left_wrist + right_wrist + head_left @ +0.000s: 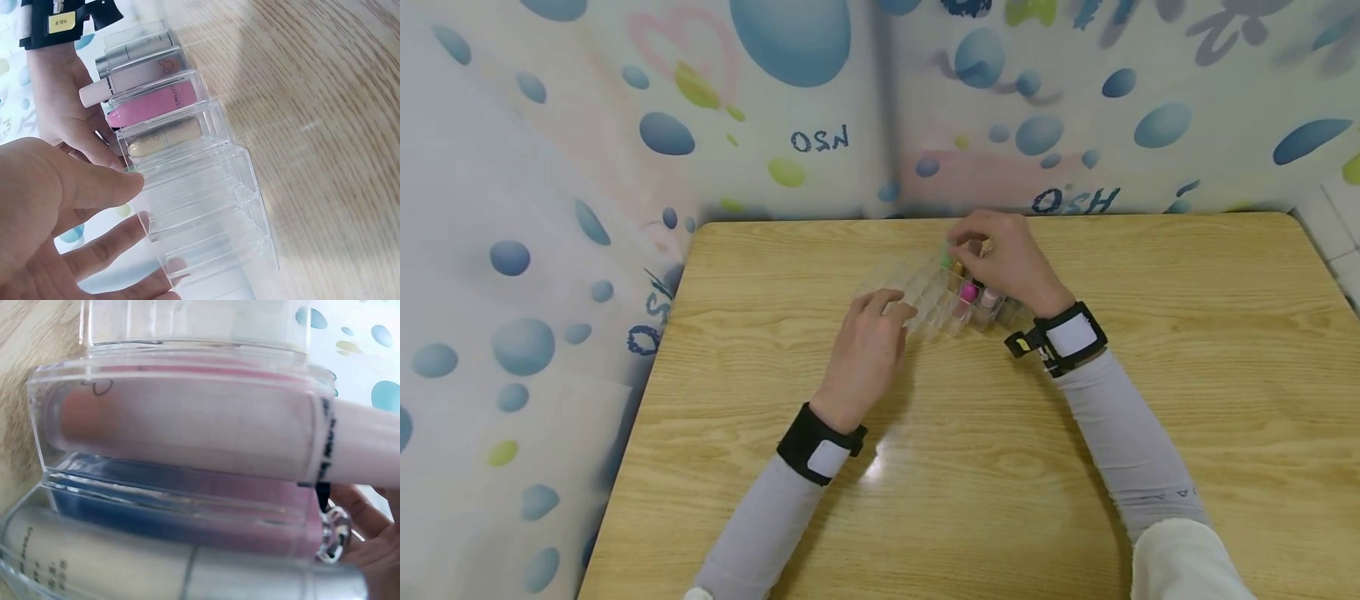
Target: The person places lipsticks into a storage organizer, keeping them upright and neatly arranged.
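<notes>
A clear stepped lipstick organizer (928,304) stands on the table, cosmetic tubes in its right part. My left hand (868,342) is at its left end, fingers spread and loosely bent. In the left wrist view the thumb (119,187) lies along the organizer's edge, fingertips at the bare compartments. My right hand (1011,258) reaches over the back row, thumb and forefinger pinching at the top of a green tube (946,261). In front are a pink lipstick tube (156,103), a gold tube (165,137), a pale pink lip gloss (187,425) and a silver-capped tube (125,556).
The wooden table (962,467) meets a patterned wall covering (820,175) right behind the organizer. Another covered wall (550,275) runs along the left side. A clear ring-like charm (335,532) shows behind the tubes in the right wrist view.
</notes>
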